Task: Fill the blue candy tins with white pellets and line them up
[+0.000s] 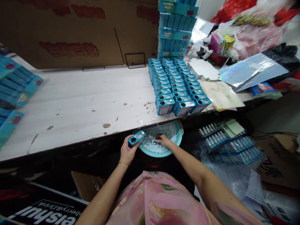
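My left hand (127, 151) is wrapped around a small blue box (137, 137), held tilted beside the left rim of a basin. The box's top carries a dark round spot at one end and a white spot at the other. The turquoise basin (180, 137) is filled with small white pellets. My right hand (164, 141) reaches into the basin, its fingers closed down at the pellets (150, 139). Something dark shows at its fingertips, too small to make out. Rows of similar blue boxes (176, 81) stand upright on the table above the basin.
On the white table (93, 103), a tall stack of blue packs (177, 28) rises behind the rows. More blue packs (16, 84) stand at the left, and a large cardboard sheet (77, 34) at the back. Bags and papers crowd the right. Trays of boxes (229, 140) lie lower right.
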{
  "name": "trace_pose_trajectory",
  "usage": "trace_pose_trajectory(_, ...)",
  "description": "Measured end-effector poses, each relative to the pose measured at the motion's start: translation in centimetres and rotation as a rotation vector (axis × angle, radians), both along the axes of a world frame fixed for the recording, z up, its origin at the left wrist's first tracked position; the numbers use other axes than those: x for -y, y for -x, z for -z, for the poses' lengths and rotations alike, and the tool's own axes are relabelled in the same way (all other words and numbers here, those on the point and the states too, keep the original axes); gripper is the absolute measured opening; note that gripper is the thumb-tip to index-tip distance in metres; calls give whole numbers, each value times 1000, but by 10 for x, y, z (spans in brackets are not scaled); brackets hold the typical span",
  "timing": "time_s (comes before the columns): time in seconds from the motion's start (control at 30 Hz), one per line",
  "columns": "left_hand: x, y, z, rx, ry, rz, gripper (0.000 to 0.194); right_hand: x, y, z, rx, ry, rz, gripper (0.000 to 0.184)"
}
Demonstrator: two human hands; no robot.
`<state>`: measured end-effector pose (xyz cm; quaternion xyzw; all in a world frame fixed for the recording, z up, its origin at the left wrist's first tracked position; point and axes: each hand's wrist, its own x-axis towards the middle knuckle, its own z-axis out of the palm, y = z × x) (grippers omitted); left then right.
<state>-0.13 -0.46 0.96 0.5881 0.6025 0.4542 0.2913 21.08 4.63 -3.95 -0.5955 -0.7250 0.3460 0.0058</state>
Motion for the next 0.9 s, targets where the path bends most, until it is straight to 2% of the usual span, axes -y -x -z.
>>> trace_pose_trajectory(0.13, 0, 0, -3, -9, -9, -35, 40, 5, -37, -24, -179, -55, -5, 29)
trace_pose_trajectory(0.27, -5, -10, 1, -11, -11, 12, 38, 12, -61, -71, -269, -136, -40, 26)
trace_pose_trajectory(0.4, -11, -27, 6, -89, -2, 114, 36, 17, -57, -121, -144, -215, -154, 29)
trace_pose_trajectory(0.5, -13, -38, 7, -153, -17, 154, 37, 19, -41, -147, 67, -228, -234, 29)
trace_pose_trajectory(0.67, -12, -43, 8, -225, -56, 187, 39, 24, -16, -169, 388, -282, -310, 29)
trace_pose_trajectory(0.9, -14, -43, 14, -313, -77, 216, 38, 29, 8, -183, 477, -359, -382, 28)
